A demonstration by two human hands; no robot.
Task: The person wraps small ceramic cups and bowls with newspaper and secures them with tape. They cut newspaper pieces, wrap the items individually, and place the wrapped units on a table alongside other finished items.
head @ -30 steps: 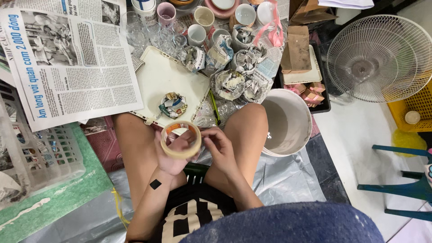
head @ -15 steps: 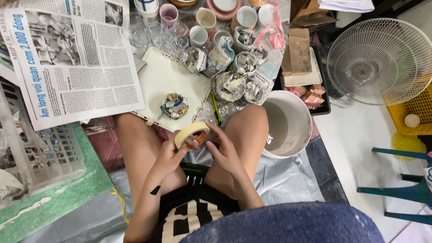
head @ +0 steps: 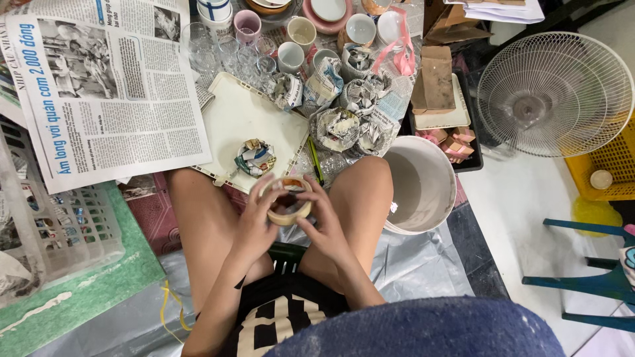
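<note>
Left hand: mine, fingers curled tight round the near-left rim of the tape roll. Right hand: mine, fingers clamped on the roll's right rim. Roll held between my knees, above my lap; it stands tilted, open core facing up toward me, ring axis running roughly away from my body.

Items placed relative to the roll, left to right:
- Newspaper sheet: spread flat, well to the upper left.
- Pale plastic basket: far left, partly cut off by the frame edge.
- White tray: just beyond, with a paper-wrapped bundle on its near edge, close to my fingertips.
- Green pencil: just beyond, lying lengthways away from me.
- Newspaper-wrapped cups: farther beyond; unwrapped cups and glasses behind them.
- White bucket: right, touching my right knee.
- Fan grille: far upper right.

Roll's loose end: cannot make out; lower rim hidden by my fingers.
</note>
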